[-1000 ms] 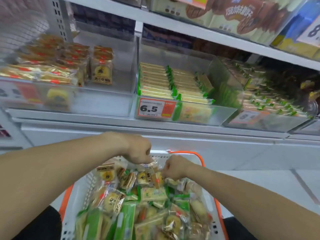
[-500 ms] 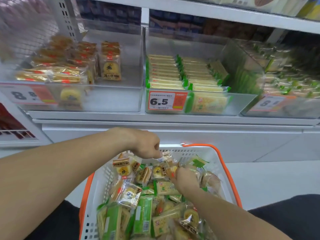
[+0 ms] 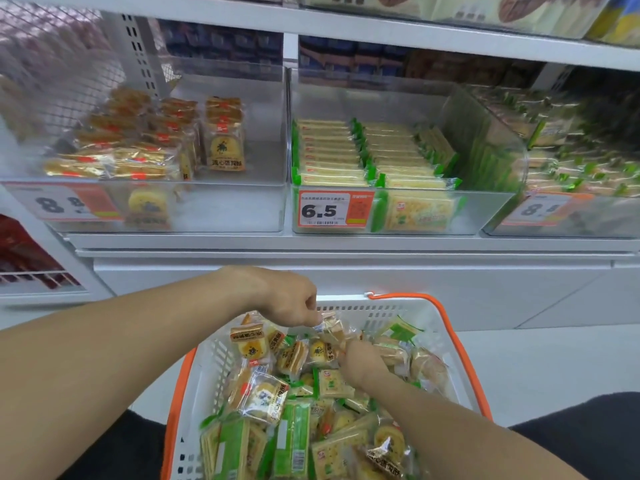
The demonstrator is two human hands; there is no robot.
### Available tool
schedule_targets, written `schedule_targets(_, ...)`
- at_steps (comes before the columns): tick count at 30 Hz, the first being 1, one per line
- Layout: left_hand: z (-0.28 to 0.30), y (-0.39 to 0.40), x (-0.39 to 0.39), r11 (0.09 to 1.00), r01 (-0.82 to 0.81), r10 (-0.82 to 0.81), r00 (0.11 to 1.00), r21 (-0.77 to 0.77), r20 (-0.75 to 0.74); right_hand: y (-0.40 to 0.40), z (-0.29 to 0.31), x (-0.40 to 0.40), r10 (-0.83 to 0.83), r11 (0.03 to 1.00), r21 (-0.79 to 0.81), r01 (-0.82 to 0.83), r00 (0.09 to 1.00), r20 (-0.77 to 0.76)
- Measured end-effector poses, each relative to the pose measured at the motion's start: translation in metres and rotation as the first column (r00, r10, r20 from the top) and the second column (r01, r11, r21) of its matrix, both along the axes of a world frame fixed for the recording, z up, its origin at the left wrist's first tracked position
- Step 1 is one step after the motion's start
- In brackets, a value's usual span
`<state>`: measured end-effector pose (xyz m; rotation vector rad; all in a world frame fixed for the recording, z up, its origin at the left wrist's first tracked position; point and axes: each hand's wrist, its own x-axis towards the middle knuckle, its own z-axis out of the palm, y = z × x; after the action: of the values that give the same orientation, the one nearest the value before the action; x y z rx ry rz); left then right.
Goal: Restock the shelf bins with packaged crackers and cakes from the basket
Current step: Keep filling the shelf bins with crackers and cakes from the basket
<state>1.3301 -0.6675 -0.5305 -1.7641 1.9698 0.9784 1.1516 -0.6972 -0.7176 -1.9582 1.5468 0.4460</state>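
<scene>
A white basket (image 3: pixel 429 318) with orange handles sits low in front of me, heaped with wrapped cakes and green-edged cracker packs. My left hand (image 3: pixel 294 303) hovers over its far end and pinches the top of a clear-wrapped cake packet (image 3: pixel 332 329). My right hand (image 3: pixel 363 363) is down among the packets with curled fingers; what it grips is hidden. On the shelf, the left clear bin (image 3: pixel 242 209) holds golden cake packets, and the middle bin (image 3: pixel 485 213) holds rows of green cracker packs (image 3: pixel 332 157).
A third clear bin (image 3: pixel 571 223) at the right holds more green-wrapped snacks. Price tags 8.8 (image 3: pixel 59 204) and 6.5 (image 3: pixel 334 211) hang on the bin fronts. A higher shelf (image 3: pixel 381 27) overhangs the bins. Pale floor lies to the basket's right.
The view has tilted down and shifted left, so the basket shows more fully. My left hand keeps its pinch on the packet; my right hand has dipped deeper into the pile.
</scene>
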Motion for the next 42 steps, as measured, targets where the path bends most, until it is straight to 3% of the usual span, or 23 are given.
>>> schedule_targets(5,-0.002,0.0,0.009,1.0,0.003,-0.003,1.0,0.004,-0.003,-0.024,0.075,0.022,-0.228,0.925,0.35,0.15,0.954,0.196)
schedule_targets(8,-0.004,-0.003,0.011,0.999,-0.038,0.041,0.997,0.038,-0.066,-0.025,0.135,0.027,-0.269,0.855,0.51,0.092,0.92,0.285)
schedule_targets(11,-0.011,-0.006,0.009,0.987,-0.159,0.154,0.95,0.004,-0.272,-0.025,0.175,0.02,-0.284,0.83,0.555,0.05,0.895,0.345)
schedule_targets(13,-0.013,-0.008,0.005,0.961,-0.271,0.221,0.864,-0.048,-0.452,-0.027,0.188,0.013,-0.352,0.814,0.578,0.06,0.843,0.407)
schedule_targets(15,-0.013,-0.009,0.003,0.923,-0.385,0.29,0.736,-0.026,-0.611,-0.03,0.2,0.005,-0.414,0.805,0.589,0.067,0.776,0.477)
schedule_targets(17,-0.009,-0.009,0.005,0.897,-0.442,0.335,0.644,0.024,-0.688,-0.035,0.213,-0.004,-0.306,0.865,0.502,0.006,0.798,0.519)
schedule_targets(20,0.001,-0.009,0.007,0.902,-0.423,0.355,0.61,0.088,-0.708,-0.039,0.232,-0.02,-0.023,0.966,0.235,-0.106,0.873,0.487)
schedule_targets(23,0.012,-0.007,0.008,0.924,-0.349,0.343,0.578,0.155,-0.74,-0.05,0.24,-0.034,0.097,0.989,0.058,-0.138,0.887,0.451)
schedule_targets(28,0.022,-0.006,0.001,0.912,-0.339,0.378,0.467,0.233,-0.8,-0.064,0.242,-0.045,0.084,0.922,0.282,-0.264,0.849,0.521)
schedule_targets(34,0.032,-0.005,0.001,0.883,-0.317,0.449,0.363,0.345,-0.816,-0.069,0.24,-0.046,0.091,0.898,0.299,-0.323,0.801,0.592)
schedule_targets(38,0.035,-0.007,0.0,0.89,-0.412,0.383,0.435,0.198,-0.815,-0.067,0.244,-0.048,0.049,0.892,0.331,-0.307,0.795,0.605)
schedule_targets(42,0.04,-0.006,-0.006,0.845,-0.517,0.371,0.388,0.134,-0.844,-0.062,0.243,-0.046,0.001,0.896,0.341,-0.283,0.771,0.636)
